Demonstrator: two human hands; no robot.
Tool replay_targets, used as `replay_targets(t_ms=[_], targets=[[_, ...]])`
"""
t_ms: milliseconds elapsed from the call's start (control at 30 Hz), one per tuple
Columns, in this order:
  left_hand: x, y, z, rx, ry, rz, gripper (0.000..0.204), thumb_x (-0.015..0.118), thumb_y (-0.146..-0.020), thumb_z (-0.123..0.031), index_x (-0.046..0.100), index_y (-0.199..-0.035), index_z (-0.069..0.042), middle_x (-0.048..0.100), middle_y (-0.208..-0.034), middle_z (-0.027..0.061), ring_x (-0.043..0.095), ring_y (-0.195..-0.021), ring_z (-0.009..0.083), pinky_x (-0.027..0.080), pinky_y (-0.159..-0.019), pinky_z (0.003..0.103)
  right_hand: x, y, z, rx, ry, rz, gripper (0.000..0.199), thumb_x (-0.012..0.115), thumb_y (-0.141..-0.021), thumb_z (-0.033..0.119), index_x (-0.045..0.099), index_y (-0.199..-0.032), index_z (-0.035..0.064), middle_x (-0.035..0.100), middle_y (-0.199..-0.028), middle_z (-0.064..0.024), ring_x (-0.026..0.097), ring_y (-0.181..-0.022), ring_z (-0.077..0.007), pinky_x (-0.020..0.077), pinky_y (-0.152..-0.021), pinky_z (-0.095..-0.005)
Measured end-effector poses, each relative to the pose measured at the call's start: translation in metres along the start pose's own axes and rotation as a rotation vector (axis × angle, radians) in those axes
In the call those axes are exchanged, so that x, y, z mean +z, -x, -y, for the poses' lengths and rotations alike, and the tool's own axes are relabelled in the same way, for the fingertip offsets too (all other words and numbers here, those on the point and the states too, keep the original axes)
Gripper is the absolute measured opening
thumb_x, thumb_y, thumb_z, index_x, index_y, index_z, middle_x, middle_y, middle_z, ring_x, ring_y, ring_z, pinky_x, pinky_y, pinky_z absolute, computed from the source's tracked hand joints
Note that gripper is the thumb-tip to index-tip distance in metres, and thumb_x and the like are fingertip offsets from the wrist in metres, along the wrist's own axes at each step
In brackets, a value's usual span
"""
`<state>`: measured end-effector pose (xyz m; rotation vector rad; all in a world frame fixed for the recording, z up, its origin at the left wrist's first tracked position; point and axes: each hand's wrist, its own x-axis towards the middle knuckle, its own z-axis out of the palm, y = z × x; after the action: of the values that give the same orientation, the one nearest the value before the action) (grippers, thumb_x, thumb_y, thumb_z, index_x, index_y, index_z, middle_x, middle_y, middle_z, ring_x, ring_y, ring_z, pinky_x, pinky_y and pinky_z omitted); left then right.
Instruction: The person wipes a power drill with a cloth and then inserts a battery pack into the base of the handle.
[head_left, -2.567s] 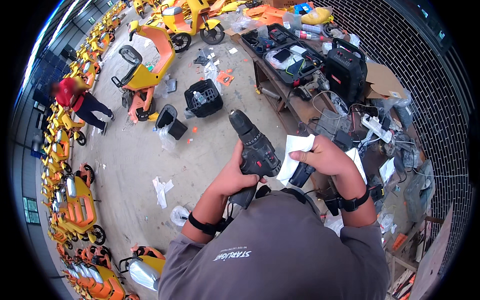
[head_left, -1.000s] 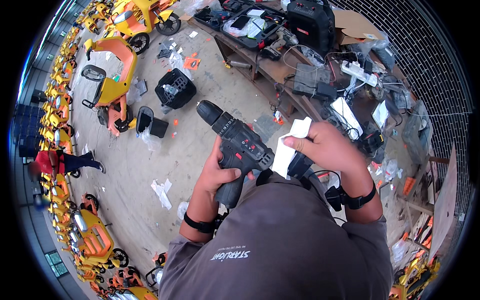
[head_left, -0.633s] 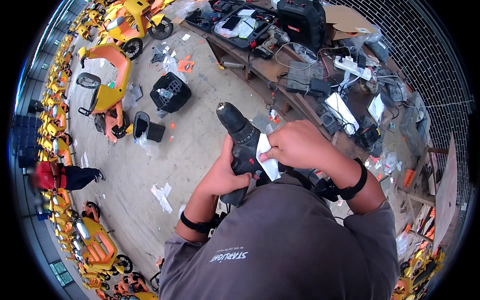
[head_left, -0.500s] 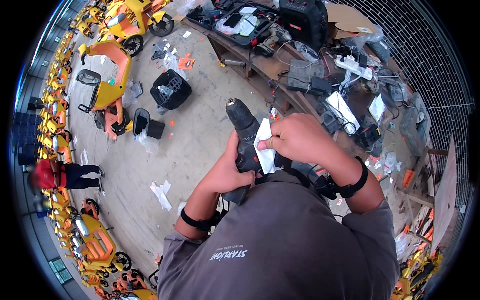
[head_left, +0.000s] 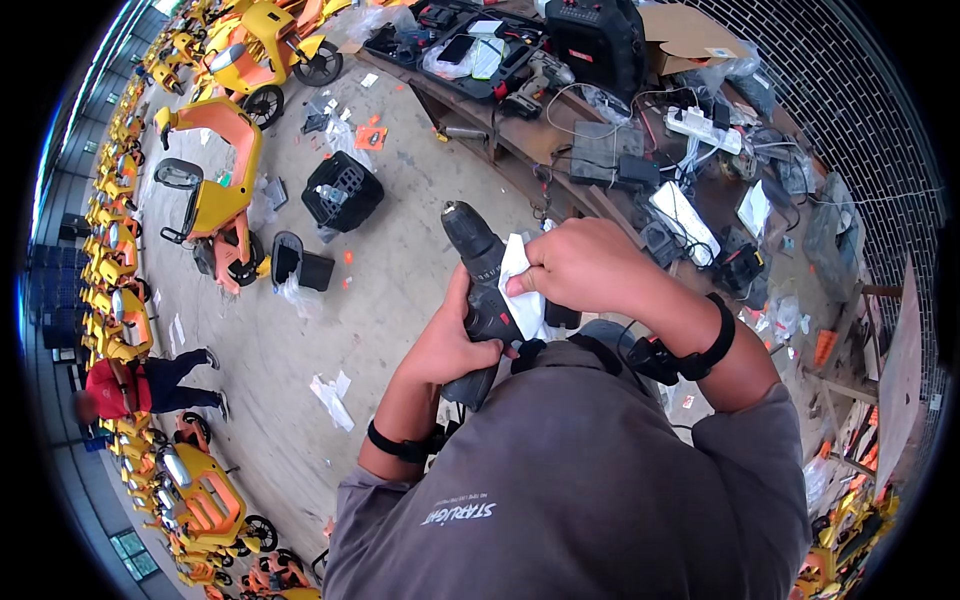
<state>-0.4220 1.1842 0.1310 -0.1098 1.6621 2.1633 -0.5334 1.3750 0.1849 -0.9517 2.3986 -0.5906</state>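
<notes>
Grey shirt (head_left: 580, 470): fills the bottom centre, with pale print on it.
Arm straps (head_left: 400, 447): 2 black bands, 1 on each forearm.
Cordless drill (head_left: 488, 318): centre of the frame, just above the shirt, black, nose tilted toward the upper left.
Left hand (head_left: 450, 345): closed round the drill's handle, thumb across it, the other fingers mostly hidden.
Right hand (head_left: 580, 265): pinching a white sheet (head_left: 524, 315) between thumb and curled fingers, against the drill's right side; paper or cloth, cannot tell.
Black bin (head_left: 316, 272): left of centre on the concrete floor (head_left: 290, 340), a clear bag (head_left: 300, 297) at its front.
Black crate (head_left: 365, 203): above the bin, a clear plastic item inside.
Workbench (head_left: 525, 135): top centre toward the right, bearing a white power strip (head_left: 705, 130), a 2nd drill (head_left: 538, 85) and an open tool case (head_left: 478, 87) with a dark phone (head_left: 457, 48) in it.
Black speaker (head_left: 597, 50): top, right of centre, beside a cardboard box (head_left: 690, 35).
Yellow-orange scooter (head_left: 222, 195): upper left, on the floor.
Co-worker (head_left: 120, 388): lower left, red top, dark trousers, beside more scooters (head_left: 205, 495).
Brick wall (head_left: 850, 110): dark, upper right.
</notes>
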Motion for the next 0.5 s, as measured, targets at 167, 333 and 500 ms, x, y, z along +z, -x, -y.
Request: replay_targets(t_ms=[167,333,500], targets=[[-0.013,-0.010,0.006,0.111,0.001,-0.055,0.103,0.059,-0.065,0.014,0.015,-0.155,-0.011,0.047,-0.136,0.0133,0.061,-0.111,0.0273,0.060,-0.081,0.042,0.021,0.000,-0.019,0.069,0.087,0.146,0.044,0.064,-0.086,0.051,0.074,-0.084,0.0077,0.069,-0.078,-0.0162,0.066,-0.078,-0.0371,0.0484,-0.069,-0.0469],[-0.021,-0.020,0.012,0.149,0.256,-0.020,0.100,0.058,-0.064,0.012,0.018,-0.153,-0.009,0.045,-0.143,0.0186,0.061,-0.116,0.0348,0.061,-0.077,0.044,0.018,0.014,-0.059,0.117,-0.206,0.002,0.047,0.063,-0.090,0.052,0.075,-0.086,0.0063,0.066,-0.074,-0.0150,0.065,-0.073,-0.0323,0.0486,-0.067,-0.0429],[-0.027,-0.034,0.016,0.171,0.376,-0.059,0.099,0.068,-0.060,-0.007,0.027,-0.149,0.001,0.047,-0.138,0.0281,0.059,-0.119,0.0395,0.064,-0.070,0.040,0.070,0.038,-0.126,0.079,-0.899,-0.373,0.029,0.069,-0.094,0.024,0.069,-0.112,0.0024,0.073,-0.102,-0.0040,0.064,-0.089,-0.0116,0.0511,-0.081,-0.0305]])
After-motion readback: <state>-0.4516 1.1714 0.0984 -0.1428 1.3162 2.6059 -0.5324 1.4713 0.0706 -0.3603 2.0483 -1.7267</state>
